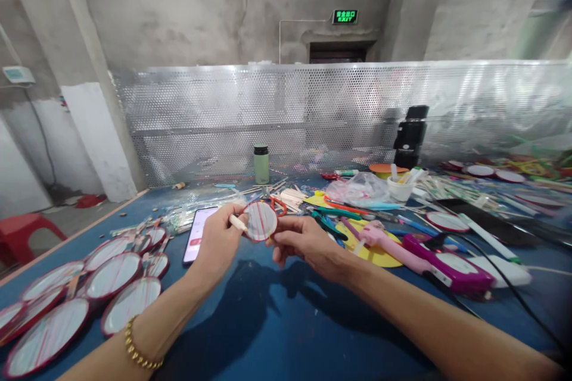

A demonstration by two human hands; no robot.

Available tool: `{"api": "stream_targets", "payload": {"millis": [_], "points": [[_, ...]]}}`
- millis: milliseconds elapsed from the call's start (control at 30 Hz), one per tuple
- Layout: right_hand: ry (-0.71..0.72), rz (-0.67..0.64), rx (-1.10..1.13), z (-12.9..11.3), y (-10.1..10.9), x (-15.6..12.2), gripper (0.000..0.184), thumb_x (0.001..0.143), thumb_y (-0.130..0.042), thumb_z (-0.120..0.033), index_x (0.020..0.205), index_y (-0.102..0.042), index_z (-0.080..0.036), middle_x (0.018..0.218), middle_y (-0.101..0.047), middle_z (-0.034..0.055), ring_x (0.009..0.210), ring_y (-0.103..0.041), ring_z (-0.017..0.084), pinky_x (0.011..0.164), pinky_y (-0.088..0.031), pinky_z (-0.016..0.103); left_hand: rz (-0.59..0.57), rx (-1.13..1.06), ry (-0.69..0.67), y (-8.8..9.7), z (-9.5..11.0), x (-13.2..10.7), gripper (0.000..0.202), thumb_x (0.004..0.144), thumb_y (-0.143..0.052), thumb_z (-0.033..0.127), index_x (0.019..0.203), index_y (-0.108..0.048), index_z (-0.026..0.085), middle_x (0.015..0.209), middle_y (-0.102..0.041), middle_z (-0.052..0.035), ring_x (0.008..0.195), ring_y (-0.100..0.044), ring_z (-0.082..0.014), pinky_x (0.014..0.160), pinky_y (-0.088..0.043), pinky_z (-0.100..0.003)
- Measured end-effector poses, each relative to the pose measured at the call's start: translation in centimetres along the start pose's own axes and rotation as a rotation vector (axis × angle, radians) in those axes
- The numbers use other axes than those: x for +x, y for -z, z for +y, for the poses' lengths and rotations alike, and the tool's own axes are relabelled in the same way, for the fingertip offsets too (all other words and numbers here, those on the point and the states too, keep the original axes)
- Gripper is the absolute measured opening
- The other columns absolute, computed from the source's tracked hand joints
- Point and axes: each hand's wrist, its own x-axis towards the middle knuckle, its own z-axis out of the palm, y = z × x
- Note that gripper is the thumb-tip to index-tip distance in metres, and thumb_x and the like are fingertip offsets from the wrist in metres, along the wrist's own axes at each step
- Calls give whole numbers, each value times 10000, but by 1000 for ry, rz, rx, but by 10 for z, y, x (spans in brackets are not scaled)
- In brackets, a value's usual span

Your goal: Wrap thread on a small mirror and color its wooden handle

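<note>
Spanning two hands above the blue table [286,339], a red-rimmed disc [263,221] is pinched at opposite edges by left hand [218,235] and right hand [308,245]. Light, even rim pressure should be applied.

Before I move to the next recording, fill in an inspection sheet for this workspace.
Surface: blue tabletop, strewn with materials.
Work items: small round red-rimmed disc with a pale striped face, in hand; more red-rimmed discs grouped at left.
Clutter: lit-screen phone, pale wooden sticks, clear plastic bag, pink plastic tool, boxy purple device.
Left hand: grips the small disc's left edge.
Right hand: fingers at its right edge.
Cables: thin black cable at right.
Surroundings: perforated metal screen, grey wall, lit green exit sign, red stool.
</note>
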Motion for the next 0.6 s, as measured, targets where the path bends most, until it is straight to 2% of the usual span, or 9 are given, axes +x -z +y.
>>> {"api": "stream_targets", "payload": {"millis": [167,367,600], "points": [[-21,39,38,3,0,1,234,591,-556,-124,815,-625,-134,778,-690,38,536,-644,124,521,-539,259,2,23,-7,1,2,0,109,803,-604,241,730,-661,184,606,-608,21,585,-509,-167,578,-357,-255],[-31,55,14,1,-1,1,204,592,-556,-124,788,-613,-135,710,-676,16,519,-637,122,512,-542,251,-32,24,-7,1,1,0,103,830,-591,243,781,-655,178,636,-630,8,607,-531,-174,597,-376,-263],[-32,43,37,2,-1,0,210,586,-549,-109,783,-619,-133,692,-656,8,534,-644,129,526,-549,260,-43,31,-18,1,2,-1,108,817,-594,236,750,-652,175,626,-616,14,608,-538,-168,592,-386,-257]]}}
